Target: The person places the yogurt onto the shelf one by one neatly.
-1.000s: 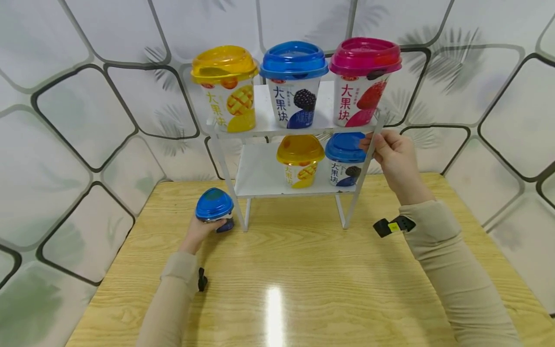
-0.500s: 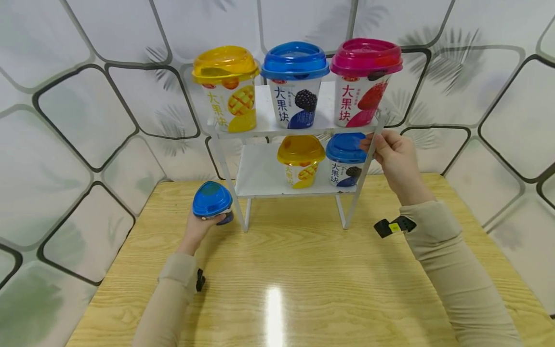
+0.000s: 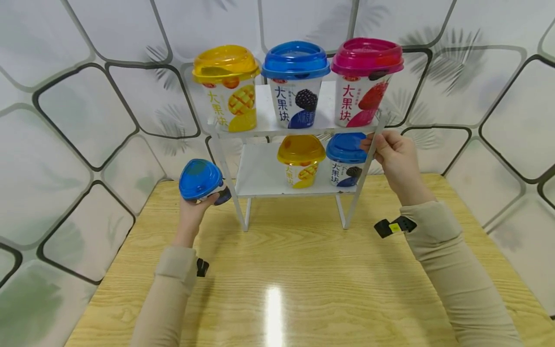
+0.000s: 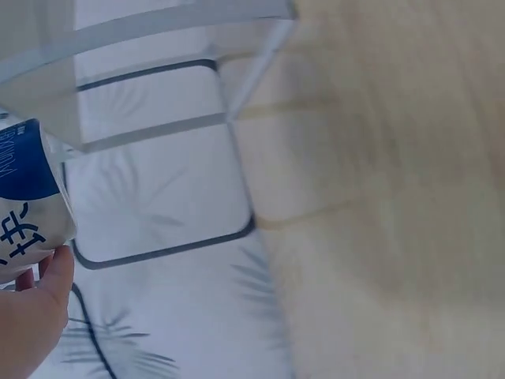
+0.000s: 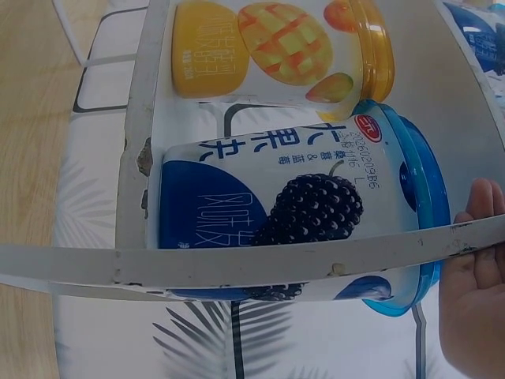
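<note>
My left hand (image 3: 191,214) grips a yogurt cup with a blue lid (image 3: 200,179), held above the table just left of the rack and tilted. In the left wrist view, the fingertips (image 4: 57,272) press against the printed side of that cup. My right hand (image 3: 401,161) holds the right post of the white two-tier rack (image 3: 256,168), its fingers reaching past the post beside a blue-lidded blackberry cup (image 3: 345,164). That cup stands upright on the lower shelf, next to a yellow-lidded mango cup (image 3: 300,161). Left of the mango cup, the lower shelf surface shows bare.
On the upper shelf stand a yellow mango cup (image 3: 230,89), a blue blackberry cup (image 3: 296,84) and a pink strawberry cup (image 3: 365,82). The rack rests on a wooden table (image 3: 325,270) against a patterned wall (image 3: 455,91).
My left hand has lifted the blue-lidded yogurt cup up and slightly leftward, and the cup leans more now. The right hand and the rack have stayed in place.
</note>
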### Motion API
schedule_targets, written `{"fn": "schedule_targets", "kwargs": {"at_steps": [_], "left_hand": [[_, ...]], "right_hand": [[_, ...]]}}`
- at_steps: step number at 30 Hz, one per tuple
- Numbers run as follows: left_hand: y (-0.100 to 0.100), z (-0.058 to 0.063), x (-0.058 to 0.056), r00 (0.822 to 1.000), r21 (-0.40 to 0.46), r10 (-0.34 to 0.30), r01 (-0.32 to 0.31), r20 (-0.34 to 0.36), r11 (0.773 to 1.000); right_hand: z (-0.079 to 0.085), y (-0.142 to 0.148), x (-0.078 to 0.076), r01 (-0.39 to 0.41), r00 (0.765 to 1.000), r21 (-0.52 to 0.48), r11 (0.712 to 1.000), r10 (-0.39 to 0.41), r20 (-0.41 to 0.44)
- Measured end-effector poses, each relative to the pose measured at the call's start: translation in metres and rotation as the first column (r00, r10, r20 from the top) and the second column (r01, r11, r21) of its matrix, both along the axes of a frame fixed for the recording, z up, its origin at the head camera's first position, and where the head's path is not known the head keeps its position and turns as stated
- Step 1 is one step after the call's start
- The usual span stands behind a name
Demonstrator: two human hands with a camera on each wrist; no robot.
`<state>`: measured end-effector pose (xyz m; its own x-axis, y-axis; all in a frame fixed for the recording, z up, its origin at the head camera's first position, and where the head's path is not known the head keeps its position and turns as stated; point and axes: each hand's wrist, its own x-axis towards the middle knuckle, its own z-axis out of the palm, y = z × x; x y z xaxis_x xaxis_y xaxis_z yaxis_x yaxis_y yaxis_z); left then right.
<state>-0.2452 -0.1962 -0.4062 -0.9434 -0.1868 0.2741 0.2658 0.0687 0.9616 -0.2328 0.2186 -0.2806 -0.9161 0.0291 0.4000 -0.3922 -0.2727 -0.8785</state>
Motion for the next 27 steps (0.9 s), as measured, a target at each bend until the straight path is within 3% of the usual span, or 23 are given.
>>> {"fn": "schedule_targets", "kwargs": {"at_steps": [6,12,20,27], "left_hand": [[0.010,0.024,0.003,0.999,0.058,0.000,0.003,-0.052,0.998],[0.019,0.039,0.001,0.995,0.051,-0.023,0.028,-0.094,0.998],[0.027,0.046,-0.006,0.993,0.112,-0.039,0.051,-0.114,0.992],[0.025,0.043,-0.006,0.995,0.132,-0.004,0.017,-0.102,0.991]], "right_hand": [[0.000,0.000,0.000,0.004,1.000,-0.005,1.000,-0.004,0.008],[-0.001,0.001,-0.001,0.020,1.000,-0.003,1.000,-0.020,0.013],[-0.001,0.000,0.000,0.014,1.000,0.005,1.000,-0.015,0.028],[0.001,0.001,0.001,-0.015,1.000,-0.014,1.000,0.016,0.022]]}}
